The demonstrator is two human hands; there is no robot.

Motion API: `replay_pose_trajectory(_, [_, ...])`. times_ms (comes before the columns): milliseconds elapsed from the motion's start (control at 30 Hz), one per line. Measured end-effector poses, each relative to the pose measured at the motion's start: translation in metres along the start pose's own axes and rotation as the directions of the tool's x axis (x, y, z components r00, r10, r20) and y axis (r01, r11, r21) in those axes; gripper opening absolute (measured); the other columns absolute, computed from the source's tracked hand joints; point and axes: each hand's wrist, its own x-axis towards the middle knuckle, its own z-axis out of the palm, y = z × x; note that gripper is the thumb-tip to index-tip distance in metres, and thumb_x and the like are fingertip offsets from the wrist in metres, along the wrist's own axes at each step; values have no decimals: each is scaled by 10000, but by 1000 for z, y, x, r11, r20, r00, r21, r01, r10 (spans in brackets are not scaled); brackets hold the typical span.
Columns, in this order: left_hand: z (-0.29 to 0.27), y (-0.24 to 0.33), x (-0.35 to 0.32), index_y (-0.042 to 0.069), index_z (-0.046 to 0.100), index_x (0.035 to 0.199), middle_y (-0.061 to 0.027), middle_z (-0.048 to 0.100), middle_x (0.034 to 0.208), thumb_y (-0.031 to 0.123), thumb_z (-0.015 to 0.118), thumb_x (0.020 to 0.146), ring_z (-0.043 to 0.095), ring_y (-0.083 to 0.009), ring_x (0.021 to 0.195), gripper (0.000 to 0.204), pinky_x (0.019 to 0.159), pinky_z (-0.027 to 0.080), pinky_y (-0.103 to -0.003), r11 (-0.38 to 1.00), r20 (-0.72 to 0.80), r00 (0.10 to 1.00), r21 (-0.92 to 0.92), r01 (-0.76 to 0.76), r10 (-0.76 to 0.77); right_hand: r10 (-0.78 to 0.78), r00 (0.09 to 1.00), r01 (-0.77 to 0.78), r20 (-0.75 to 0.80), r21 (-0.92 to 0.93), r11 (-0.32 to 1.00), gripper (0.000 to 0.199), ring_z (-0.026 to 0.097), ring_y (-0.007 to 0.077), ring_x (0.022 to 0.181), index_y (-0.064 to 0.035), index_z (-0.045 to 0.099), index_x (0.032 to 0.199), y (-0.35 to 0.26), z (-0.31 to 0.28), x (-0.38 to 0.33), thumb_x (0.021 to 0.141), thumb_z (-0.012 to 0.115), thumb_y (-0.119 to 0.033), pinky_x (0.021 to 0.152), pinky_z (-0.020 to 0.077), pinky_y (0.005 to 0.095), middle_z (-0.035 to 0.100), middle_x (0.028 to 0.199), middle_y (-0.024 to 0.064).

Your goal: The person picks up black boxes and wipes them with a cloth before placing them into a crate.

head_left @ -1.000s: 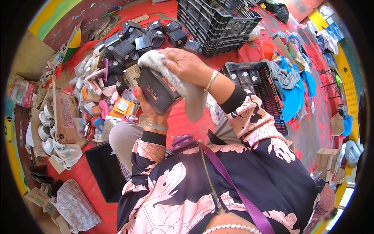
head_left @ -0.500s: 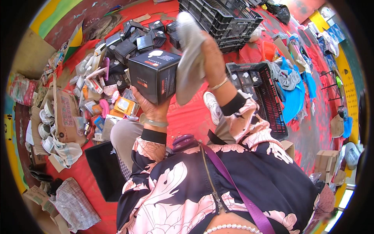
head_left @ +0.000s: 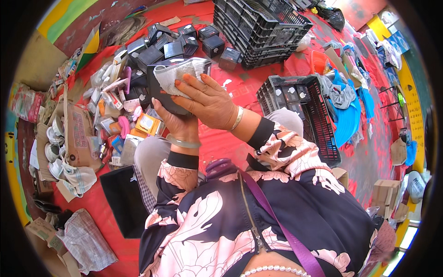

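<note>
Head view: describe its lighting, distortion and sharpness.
Head view: bright, even daylight on the red floor; strong fisheye bending with a black rim around the picture; right hand, grey cloth and black box are sharp; the black crates curve toward the edge.

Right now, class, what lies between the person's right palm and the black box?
In the head view, a grey cloth lies under the right hand, pressed against the black box, which the left hand supports.
</note>
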Motion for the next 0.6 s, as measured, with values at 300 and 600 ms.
replay_pose_trajectory(300, [-57,15,8,37,566,1119,-91,617,1092,581,492,864,603,-196,950,605,831,493,-306,897,557,773,-108,429,-303,-340,919,298,198,216,930,364,454,229,1243,-93,549,1134,-1,-8,-20,777,544,-164,1090,299,411,536,1249,88])
replay_pose_trajectory(600, [-2,8,-2,208,452,1322,-88,478,1326,664,508,763,442,-325,1208,724,962,376,-553,988,26,987,0,157,-157,100,918,-199,384,227,953,375,587,259,1042,-131,577,1151,55,-35,-57,777,592,-113,871,457,365,558,1219,87])
